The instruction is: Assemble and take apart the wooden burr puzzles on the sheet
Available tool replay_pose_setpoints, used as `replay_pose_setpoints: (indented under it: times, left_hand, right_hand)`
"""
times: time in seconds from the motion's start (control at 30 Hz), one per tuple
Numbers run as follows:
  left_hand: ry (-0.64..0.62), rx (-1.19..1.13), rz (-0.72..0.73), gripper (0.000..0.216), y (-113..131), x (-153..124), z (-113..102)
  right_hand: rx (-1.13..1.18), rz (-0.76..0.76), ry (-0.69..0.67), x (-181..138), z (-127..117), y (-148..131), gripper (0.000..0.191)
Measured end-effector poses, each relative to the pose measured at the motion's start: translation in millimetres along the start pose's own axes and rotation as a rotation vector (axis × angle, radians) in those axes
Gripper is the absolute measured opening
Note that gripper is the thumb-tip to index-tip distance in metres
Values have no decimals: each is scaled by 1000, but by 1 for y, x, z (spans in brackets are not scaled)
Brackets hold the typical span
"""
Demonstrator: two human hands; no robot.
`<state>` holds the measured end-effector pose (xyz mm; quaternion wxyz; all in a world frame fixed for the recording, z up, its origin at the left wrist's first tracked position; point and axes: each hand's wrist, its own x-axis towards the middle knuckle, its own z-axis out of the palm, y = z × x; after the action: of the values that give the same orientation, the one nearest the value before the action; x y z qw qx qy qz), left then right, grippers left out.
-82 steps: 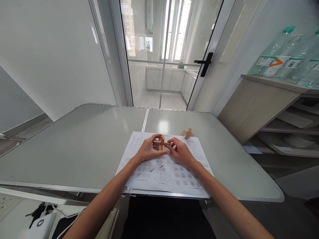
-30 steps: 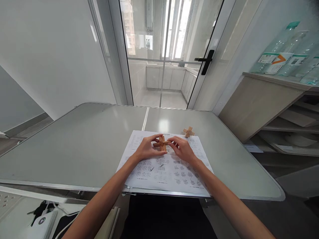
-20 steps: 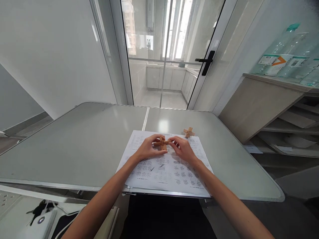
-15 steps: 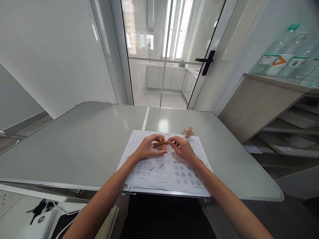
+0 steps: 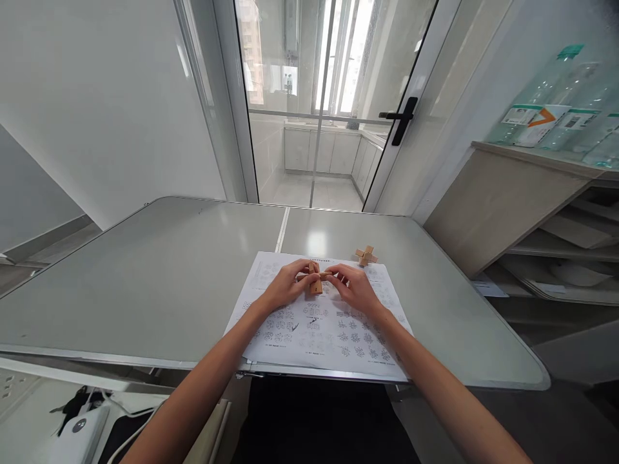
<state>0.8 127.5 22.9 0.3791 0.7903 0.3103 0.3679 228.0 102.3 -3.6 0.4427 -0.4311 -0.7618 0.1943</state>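
Observation:
Between my two hands, above the printed paper, is a wooden burr puzzle [image 5: 316, 285] of crossed brown pieces. My left hand [image 5: 290, 281] is closed on its left side, with the thumb across the front. The fingertips of my right hand [image 5: 354, 285] pinch the end of a thin wooden stick that runs into the puzzle from the right. Partly hidden by my fingers, the joint of the pieces cannot be made out fully. Below lies the printed sheet [image 5: 314, 348], covered in small puzzle diagrams.
A second wooden burr puzzle [image 5: 366, 256] stands at the paper's far right edge on the grey table [image 5: 145, 277]. Clear plastic bottles [image 5: 546, 109] stand on a shelf at the right. Beyond the table is a glass door [image 5: 319, 148]. A white device [image 5: 82, 432] with cables lies lower left.
My left thumb has moved up from the puzzle's lower end to its middle, baring the front end of the upright piece. My right hand stays nearly in place.

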Motion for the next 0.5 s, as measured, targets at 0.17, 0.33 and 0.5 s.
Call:
replay_pose_setpoints:
  times: [0.17,0.33,0.5]
  left_hand:
    - [-21,-47,-51,36,-2,-1,0]
    - [-3,-52,-114,43,-5,-3,1]
    - [-19,52,-4,107,-4,-5,4]
  right_hand:
    - [81,64,-21,1,-1,-4,34]
    - [342,266,-76,3,-3,-5,43]
    - [495,362,-73,6,-6,-7,47]
